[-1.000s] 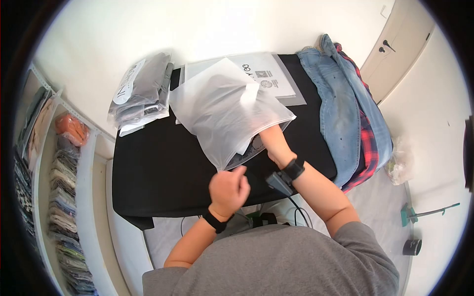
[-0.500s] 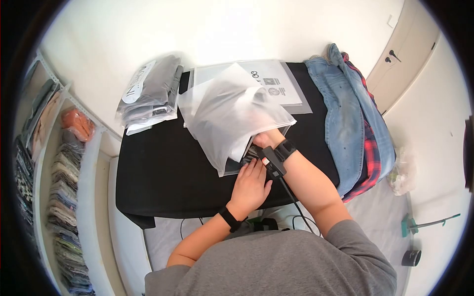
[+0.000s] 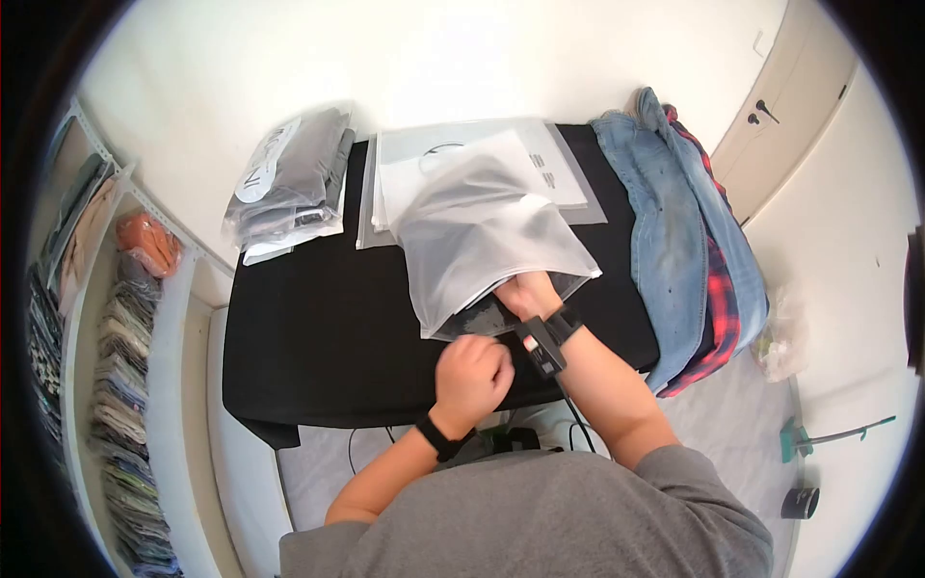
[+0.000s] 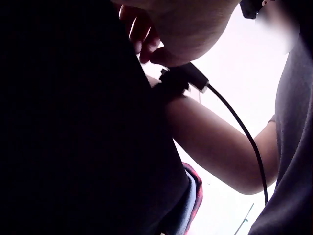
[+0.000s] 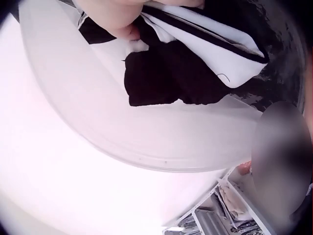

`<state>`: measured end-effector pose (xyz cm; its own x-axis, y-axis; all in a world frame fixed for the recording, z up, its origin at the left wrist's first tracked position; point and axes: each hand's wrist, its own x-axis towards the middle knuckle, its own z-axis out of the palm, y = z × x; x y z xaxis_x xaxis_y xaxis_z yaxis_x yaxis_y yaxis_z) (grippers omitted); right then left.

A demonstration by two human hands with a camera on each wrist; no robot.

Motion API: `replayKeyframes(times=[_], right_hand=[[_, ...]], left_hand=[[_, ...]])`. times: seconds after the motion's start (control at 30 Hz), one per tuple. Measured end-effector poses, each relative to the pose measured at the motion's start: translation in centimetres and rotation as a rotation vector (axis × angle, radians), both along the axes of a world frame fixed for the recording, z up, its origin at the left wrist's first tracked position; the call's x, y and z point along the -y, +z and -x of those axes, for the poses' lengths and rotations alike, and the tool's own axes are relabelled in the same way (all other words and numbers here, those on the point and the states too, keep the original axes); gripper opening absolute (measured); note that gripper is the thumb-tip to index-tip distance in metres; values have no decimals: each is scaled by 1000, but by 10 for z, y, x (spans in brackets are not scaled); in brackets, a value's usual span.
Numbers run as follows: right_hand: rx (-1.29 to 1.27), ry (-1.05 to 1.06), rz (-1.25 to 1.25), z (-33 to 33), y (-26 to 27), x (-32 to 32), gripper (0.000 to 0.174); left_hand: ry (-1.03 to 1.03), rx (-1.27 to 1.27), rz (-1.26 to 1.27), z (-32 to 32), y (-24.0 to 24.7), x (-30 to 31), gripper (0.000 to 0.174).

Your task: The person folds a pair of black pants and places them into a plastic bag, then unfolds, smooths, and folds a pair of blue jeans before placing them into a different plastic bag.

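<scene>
One frosted bag, mouth toward the person, right hand nearer

Right hand is set inside the mouth, toward its right end. Black-and-white cloth is touched by it in the right wrist view; whether it is gripped cannot be told. Left hand is held loosely curled, nothing seen in it, just beside the near edge, close to its left corner; contact with the plastic cannot be confirmed.

Bag is placed straight ahead of both hands, over the black-covered table. Mouth is slanted: left end closer to the person, right end farther. Long axis is judged to run away from the person, a little leftward. Key relation, as judged: cloth is best reached by the right hand, near corner by the left.

Farther out, printed flat bags are partly covered; packed garments are stacked left, jeans laid right.
</scene>
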<state>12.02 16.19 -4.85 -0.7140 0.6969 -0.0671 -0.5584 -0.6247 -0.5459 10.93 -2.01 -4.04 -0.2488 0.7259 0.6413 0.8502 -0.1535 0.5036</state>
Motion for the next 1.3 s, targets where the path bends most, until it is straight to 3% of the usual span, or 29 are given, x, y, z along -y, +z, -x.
replayKeyframes(times=[0.1,0.17,0.2,0.23,0.3,0.33,0.43,0.5,0.6,0.8,1.03,1.17,1.3], right_hand=[[-77,44,157,-14,33,14,35],[235,-12,218,-16,43,21,34],[235,-8,223,-12,39,21,34],[218,-9,150,-6,32,19,35],[193,-17,78,6,22,13,35],[118,-42,68,10,17,9,35],[-7,-115,-18,20,7,-3,34],[-4,-129,-55,19,3,-6,35],[52,-124,-89,7,3,1,36],[293,-145,-360,3,6,22,37],[602,-246,-942,10,-1,20,39],[778,-333,-1404,8,3,31,40],[898,-346,-1690,20,-13,33,41]], left_hand=[[462,17,-157,16,11,15,37],[555,61,-67,36,17,16,50],[620,-94,-57,45,27,13,49],[621,-96,-52,49,25,13,49],[422,118,247,55,13,8,46],[369,-45,171,52,13,4,47],[147,-161,193,38,20,3,56],[-38,-103,84,23,27,6,58],[-126,-85,-46,4,33,13,60],[-6,-3,62,7,33,29,62],[-110,-60,37,15,38,41,60],[13,63,2,16,29,47,60],[-138,-65,14,22,34,58,61]])
